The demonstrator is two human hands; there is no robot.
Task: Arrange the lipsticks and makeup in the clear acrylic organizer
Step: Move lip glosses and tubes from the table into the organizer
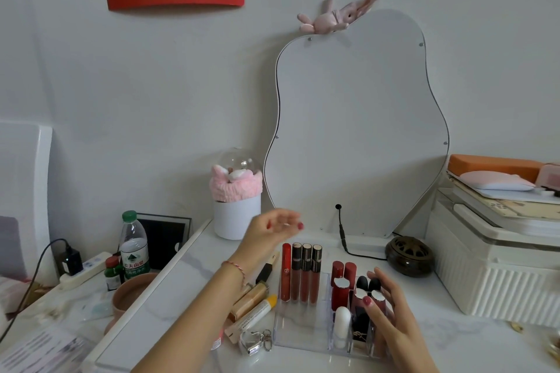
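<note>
The clear acrylic organizer (298, 333) stands on the white table near its front edge. Several tall red lip glosses (300, 272) stand upright in its back left section. Red and black lipsticks (344, 285) and a white stick (341, 324) fill the small slots on the right. My right hand (391, 312) rests with spread fingers against those slots, thumb on a lipstick cap. My left hand (274, 228) hovers above and behind the glosses, fingers loosely curled, holding nothing. Left of the organizer lie a beige foundation tube (250, 300), a yellow-capped stick (253, 313) and a black-and-gold lipstick (268, 268).
A silver keyring (254, 341) lies at the organizer's front left corner. A wavy mirror (357, 130), white pot (236, 215), dark round burner (409, 256) and cable stand behind. A white ribbed box (497, 275) sits right. Water bottle (133, 247) and pink bowl (133, 294) stand left.
</note>
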